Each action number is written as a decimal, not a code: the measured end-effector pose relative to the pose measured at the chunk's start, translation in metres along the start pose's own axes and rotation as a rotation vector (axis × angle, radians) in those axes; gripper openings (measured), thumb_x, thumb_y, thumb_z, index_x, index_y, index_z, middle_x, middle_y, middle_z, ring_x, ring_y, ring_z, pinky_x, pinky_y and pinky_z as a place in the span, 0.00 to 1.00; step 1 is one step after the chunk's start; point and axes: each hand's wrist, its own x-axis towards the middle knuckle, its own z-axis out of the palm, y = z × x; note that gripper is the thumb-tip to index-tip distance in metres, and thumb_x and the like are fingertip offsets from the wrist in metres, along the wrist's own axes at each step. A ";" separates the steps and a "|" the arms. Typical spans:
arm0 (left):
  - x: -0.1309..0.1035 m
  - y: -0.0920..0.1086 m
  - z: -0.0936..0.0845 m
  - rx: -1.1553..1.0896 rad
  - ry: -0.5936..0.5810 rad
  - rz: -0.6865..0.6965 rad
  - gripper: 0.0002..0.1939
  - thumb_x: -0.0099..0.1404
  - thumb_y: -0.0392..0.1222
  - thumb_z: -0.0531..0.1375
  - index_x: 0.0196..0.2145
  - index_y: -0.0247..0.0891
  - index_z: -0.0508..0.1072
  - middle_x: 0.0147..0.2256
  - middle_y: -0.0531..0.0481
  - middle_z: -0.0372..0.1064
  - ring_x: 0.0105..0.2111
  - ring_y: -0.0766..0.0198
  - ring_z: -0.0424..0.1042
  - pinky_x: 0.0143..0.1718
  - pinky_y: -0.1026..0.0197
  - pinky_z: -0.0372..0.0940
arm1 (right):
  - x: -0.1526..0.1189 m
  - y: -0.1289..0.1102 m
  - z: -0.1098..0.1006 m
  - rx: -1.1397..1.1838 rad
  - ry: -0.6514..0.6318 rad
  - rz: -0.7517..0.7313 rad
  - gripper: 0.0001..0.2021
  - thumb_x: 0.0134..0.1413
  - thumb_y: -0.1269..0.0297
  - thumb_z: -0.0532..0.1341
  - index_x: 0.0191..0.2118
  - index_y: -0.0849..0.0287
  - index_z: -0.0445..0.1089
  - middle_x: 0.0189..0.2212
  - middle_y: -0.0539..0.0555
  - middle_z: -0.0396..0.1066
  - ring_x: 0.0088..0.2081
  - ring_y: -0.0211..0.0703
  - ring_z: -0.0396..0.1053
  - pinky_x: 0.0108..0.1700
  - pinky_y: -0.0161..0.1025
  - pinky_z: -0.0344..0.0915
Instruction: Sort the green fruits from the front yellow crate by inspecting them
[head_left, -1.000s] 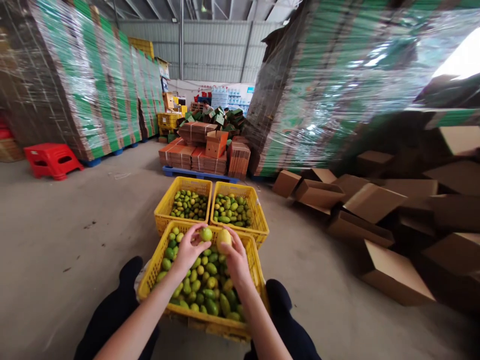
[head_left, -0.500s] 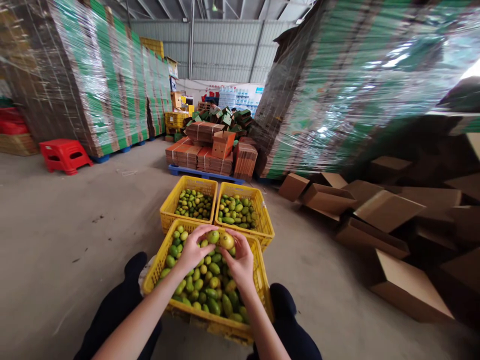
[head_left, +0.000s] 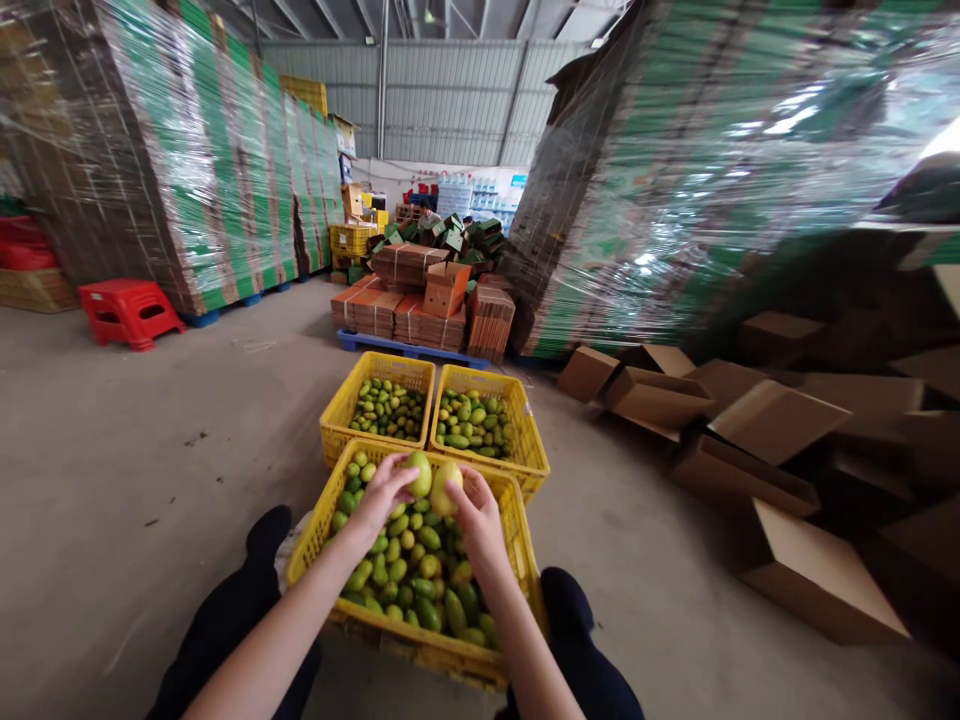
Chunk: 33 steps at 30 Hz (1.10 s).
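Observation:
Above the near yellow crate [head_left: 525,560], my left hand [head_left: 380,497] is closed on a green mango-like fruit [head_left: 418,474]. Beside it, my right hand [head_left: 478,515] grips a yellower fruit [head_left: 446,488] of the same sort. The two fruits are held side by side, nearly touching. Below them the crate is heaped with loose green and yellowish fruit [head_left: 405,568]. The fingertips on the far side of both fruits are partly hidden.
Two more yellow crates [head_left: 330,425] [head_left: 536,455] of fruit stand just beyond. Behind them a blue pallet [head_left: 420,348] bears flattened cartons. Open cardboard boxes [head_left: 780,420] lie heaped at right. A red stool [head_left: 129,308] stands at left. Wrapped stacks [head_left: 240,160] rise on both sides.
Both fruits have been turned in my fingers, so their sides now show instead of an end. My hands have shifted slightly and the fingertips no longer meet above the fruits.

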 end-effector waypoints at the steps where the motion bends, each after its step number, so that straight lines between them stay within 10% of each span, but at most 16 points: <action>1: 0.002 -0.001 -0.001 -0.024 -0.006 -0.062 0.09 0.55 0.34 0.66 0.35 0.35 0.72 0.28 0.50 0.73 0.25 0.66 0.71 0.28 0.66 0.65 | 0.001 0.002 0.000 0.026 0.007 0.048 0.17 0.37 0.60 0.73 0.35 0.57 0.72 0.30 0.49 0.76 0.28 0.41 0.72 0.26 0.33 0.67; 12: 0.008 -0.013 -0.005 0.053 -0.074 -0.295 0.14 0.65 0.47 0.61 0.29 0.32 0.73 0.21 0.47 0.71 0.17 0.70 0.62 0.17 0.68 0.54 | 0.011 0.005 -0.007 0.102 0.020 0.470 0.13 0.46 0.57 0.69 0.33 0.62 0.72 0.19 0.50 0.73 0.15 0.34 0.65 0.15 0.29 0.60; 17: 0.004 -0.006 -0.001 0.083 -0.008 -0.137 0.05 0.58 0.38 0.67 0.30 0.33 0.75 0.28 0.48 0.75 0.25 0.68 0.70 0.26 0.69 0.64 | 0.009 0.011 -0.009 0.036 0.016 0.234 0.18 0.36 0.59 0.74 0.34 0.58 0.71 0.24 0.48 0.75 0.20 0.35 0.68 0.18 0.29 0.61; 22: -0.001 0.003 0.002 0.139 0.050 0.149 0.22 0.43 0.27 0.72 0.39 0.35 0.78 0.40 0.46 0.76 0.38 0.62 0.74 0.39 0.66 0.67 | 0.009 0.008 -0.007 -0.126 0.039 -0.091 0.25 0.26 0.72 0.76 0.39 0.57 0.76 0.38 0.52 0.79 0.35 0.41 0.73 0.39 0.36 0.69; 33: 0.004 -0.008 -0.005 0.402 -0.051 0.212 0.27 0.45 0.29 0.69 0.46 0.37 0.78 0.45 0.45 0.76 0.39 0.59 0.73 0.44 0.57 0.69 | 0.016 0.029 -0.020 -0.330 -0.050 -0.345 0.22 0.38 0.61 0.72 0.43 0.56 0.72 0.43 0.57 0.74 0.45 0.52 0.72 0.51 0.51 0.68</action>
